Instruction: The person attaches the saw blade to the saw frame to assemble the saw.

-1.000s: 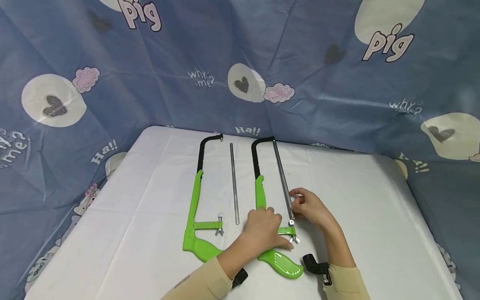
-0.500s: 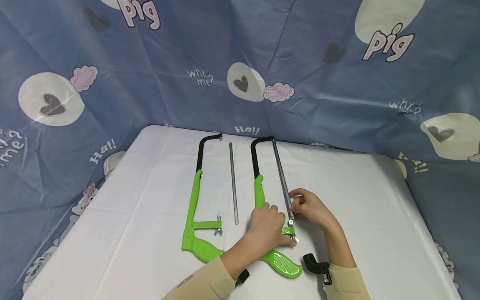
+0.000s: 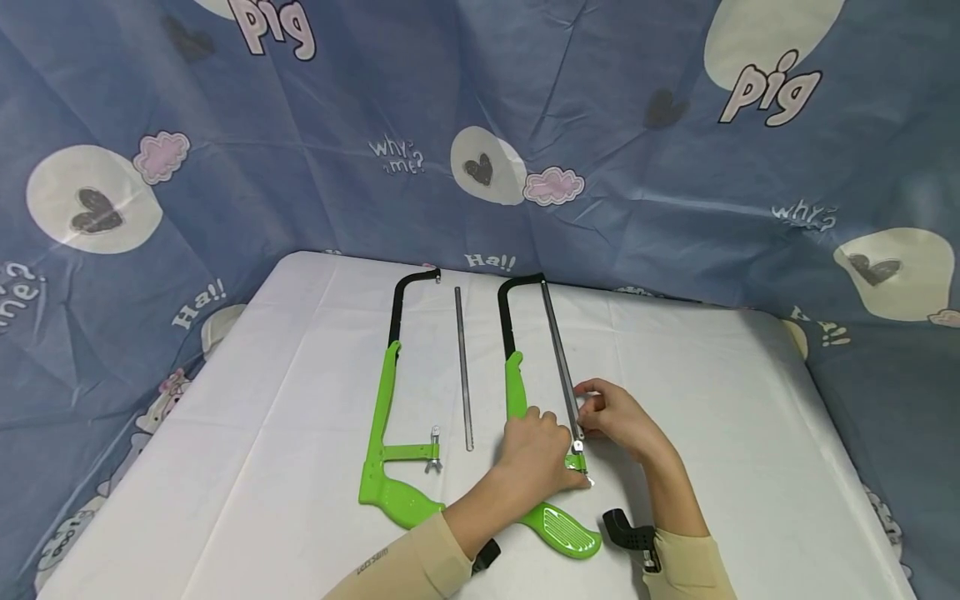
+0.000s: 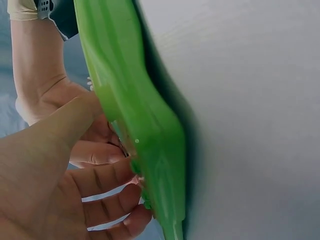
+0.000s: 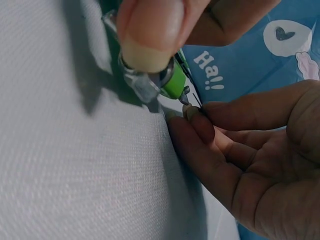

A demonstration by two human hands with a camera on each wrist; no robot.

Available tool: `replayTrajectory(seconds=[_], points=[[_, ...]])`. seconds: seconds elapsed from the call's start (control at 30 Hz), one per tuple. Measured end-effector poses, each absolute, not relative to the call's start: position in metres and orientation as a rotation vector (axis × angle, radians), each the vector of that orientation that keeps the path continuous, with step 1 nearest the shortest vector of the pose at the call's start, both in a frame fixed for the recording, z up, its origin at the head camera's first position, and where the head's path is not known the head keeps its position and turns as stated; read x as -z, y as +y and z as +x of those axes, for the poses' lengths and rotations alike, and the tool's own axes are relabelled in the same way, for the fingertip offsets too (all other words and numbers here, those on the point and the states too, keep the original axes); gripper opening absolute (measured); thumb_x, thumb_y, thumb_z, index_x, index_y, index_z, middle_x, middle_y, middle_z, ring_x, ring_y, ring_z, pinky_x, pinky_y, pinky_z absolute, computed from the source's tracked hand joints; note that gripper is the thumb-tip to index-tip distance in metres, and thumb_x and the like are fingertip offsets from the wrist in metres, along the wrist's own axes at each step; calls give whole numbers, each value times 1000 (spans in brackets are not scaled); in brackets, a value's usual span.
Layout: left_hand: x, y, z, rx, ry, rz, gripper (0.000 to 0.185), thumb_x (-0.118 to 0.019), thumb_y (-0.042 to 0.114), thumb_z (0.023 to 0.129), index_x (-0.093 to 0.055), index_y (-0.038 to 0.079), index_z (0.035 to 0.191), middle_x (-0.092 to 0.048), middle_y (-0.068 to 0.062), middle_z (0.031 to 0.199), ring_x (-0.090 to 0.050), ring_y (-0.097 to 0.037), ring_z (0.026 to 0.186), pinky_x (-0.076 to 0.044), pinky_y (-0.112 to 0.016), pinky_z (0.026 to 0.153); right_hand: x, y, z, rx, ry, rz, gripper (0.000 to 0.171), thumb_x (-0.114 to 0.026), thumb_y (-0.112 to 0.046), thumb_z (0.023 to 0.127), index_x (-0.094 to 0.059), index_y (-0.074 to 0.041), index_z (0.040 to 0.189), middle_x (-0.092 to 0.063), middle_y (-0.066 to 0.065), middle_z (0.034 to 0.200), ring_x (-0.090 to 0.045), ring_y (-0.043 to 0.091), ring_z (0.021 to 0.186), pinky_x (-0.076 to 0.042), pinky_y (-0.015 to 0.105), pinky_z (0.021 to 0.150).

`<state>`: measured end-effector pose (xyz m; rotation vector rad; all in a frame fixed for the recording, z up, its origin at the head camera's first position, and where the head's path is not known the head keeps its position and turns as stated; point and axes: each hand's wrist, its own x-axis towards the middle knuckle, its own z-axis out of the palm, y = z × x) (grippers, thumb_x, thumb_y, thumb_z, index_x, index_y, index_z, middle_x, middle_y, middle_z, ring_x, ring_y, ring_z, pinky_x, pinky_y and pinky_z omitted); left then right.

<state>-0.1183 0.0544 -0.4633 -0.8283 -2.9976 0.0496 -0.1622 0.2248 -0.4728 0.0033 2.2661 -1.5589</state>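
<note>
The right hand point(image 3: 618, 421) pinches, with the tips of thumb and fingers drawn close together, the near part of a long, thin, dark-grey strip of saw blade point(image 3: 560, 358). The left hand point(image 3: 534, 454) bends its fingers over a hacksaw frame with a bright-green body and a black bow point(image 3: 515, 387); its thumb lies against a small silvery metal wing nut point(image 5: 142, 90), and how firmly it presses cannot be told. Just beyond the right fingertips, toward the person, stands the small silvery metal bolt head point(image 3: 577, 447), carried by a short green crossbar point(image 3: 575, 462). The governing relation lies here: the blade's near end and the bolt head meet or nearly meet, and whether the blade is seated on its pin cannot be made out. The blade's long axis runs from this bolt away from the person, leaning slightly left, to the tip of the black bow, which its far end appears to touch. The right hand stands on the blade's right side and is nearer to it; the left hand is nearer to the wing nut. Left of the held frame lies a loose, slim grey blade point(image 3: 463, 367), and beyond it a second green-and-black hacksaw frame point(image 3: 382, 396), unfitted. All rest on a white cloth-covered table point(image 3: 712, 383).
</note>
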Motion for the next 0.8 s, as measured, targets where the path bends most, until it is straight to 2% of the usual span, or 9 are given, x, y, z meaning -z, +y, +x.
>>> replayTrajectory(seconds=[0.8], points=[[463, 53, -119, -8, -2985, -815, 59, -65, 80, 70, -72, 22, 73, -59, 4, 70, -56, -15, 70, -42, -30, 50, 472, 223, -162, 1574, 2238, -8, 52, -62, 3, 88, -42, 11, 136, -62, 9, 85, -64, 16, 75, -59, 37, 74]])
